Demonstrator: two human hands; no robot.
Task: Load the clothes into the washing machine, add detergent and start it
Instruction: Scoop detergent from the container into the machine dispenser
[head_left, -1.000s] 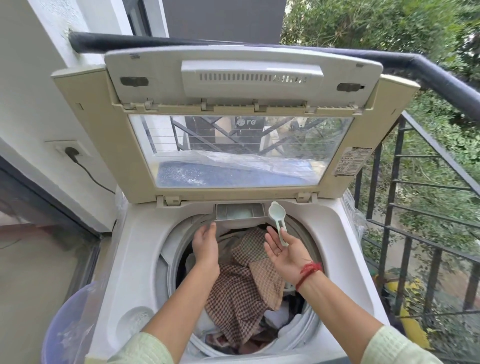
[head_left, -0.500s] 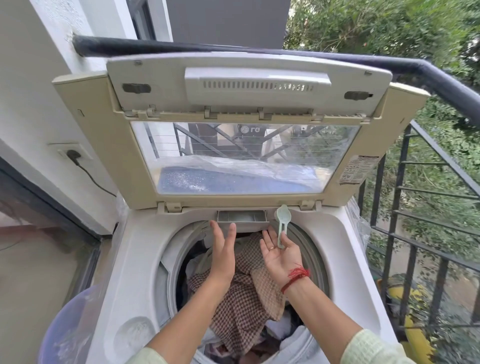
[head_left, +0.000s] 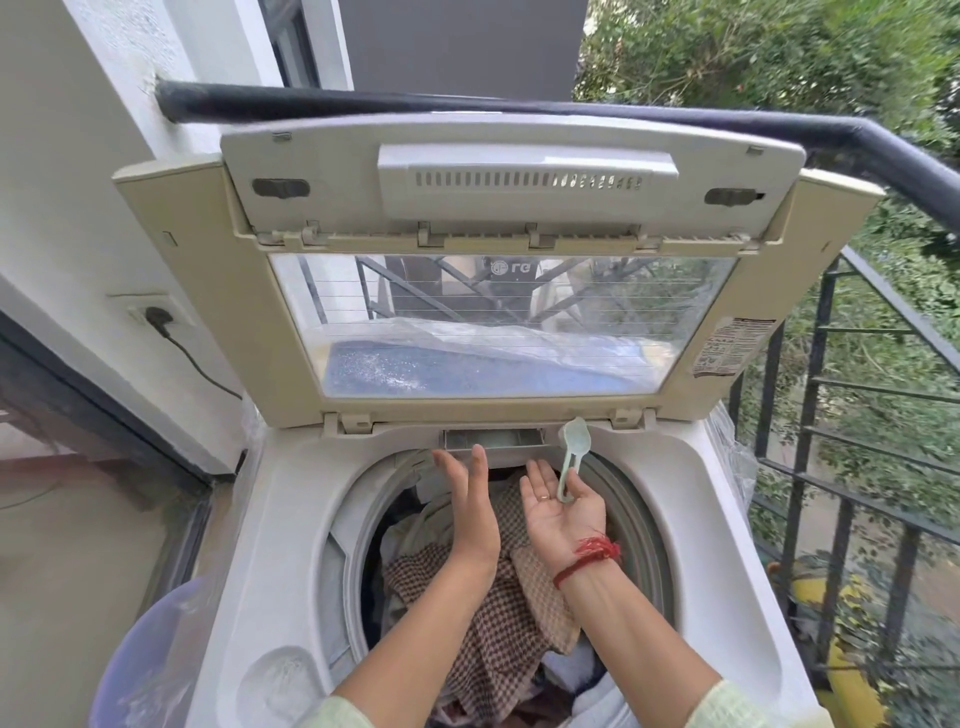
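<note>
Beneath the drawer lip (head_left: 493, 442), flat left hand (head_left: 470, 501), right hand (head_left: 563, 514) with scoop (head_left: 572, 452).

Right hand (head_left: 563, 514) holds the scoop (head_left: 573, 434) beside the detergent drawer (head_left: 493, 439).

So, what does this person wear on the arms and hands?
Pale green sleeves end above both bare forearms. The right hand has a red thread band round the wrist and a thin ring on one finger. The left hand shows no ring or band.
</note>
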